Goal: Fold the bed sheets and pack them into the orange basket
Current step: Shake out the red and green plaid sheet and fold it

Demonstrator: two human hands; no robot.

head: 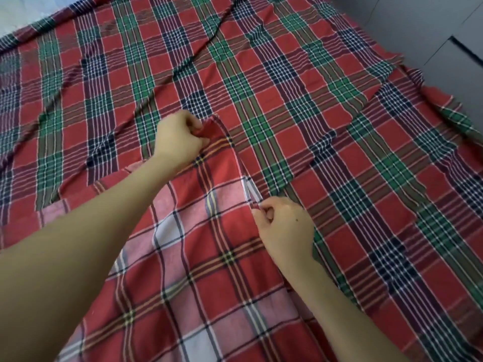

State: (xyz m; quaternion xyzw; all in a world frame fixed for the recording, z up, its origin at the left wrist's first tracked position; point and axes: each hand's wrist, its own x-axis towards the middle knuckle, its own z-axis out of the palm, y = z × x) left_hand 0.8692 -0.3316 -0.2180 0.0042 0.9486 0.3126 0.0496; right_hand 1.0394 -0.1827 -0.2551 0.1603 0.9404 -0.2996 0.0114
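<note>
We had a bed in front of us, draped edge to edge in a red sheet with green and navy checks point(287, 74), rumpled into long diagonal creases, with a grey tiled surface point(418, 27) showing past its far right corner. On top of it, nearer to us, lay the second sheet point(203, 270), a paler red plaid with white squares and thin yellow lines, spread flat from the bottom of the view up to the middle of the bed. The left hand point(177, 139) was out at the far end of that sheet, arm stretched long, its fingers point(194, 124) curled tight and pinching the red corner point(214, 129), which was bunched and lifted a little off the sheet below. The right hand point(285, 226) was closer in, down the same right edge, knuckles up, its fingers point(261, 212) pinched on the hem where a white stripe met the border. Between the two hands the edge ran in a fairly straight line, resting on the green-checked sheet underneath.
</note>
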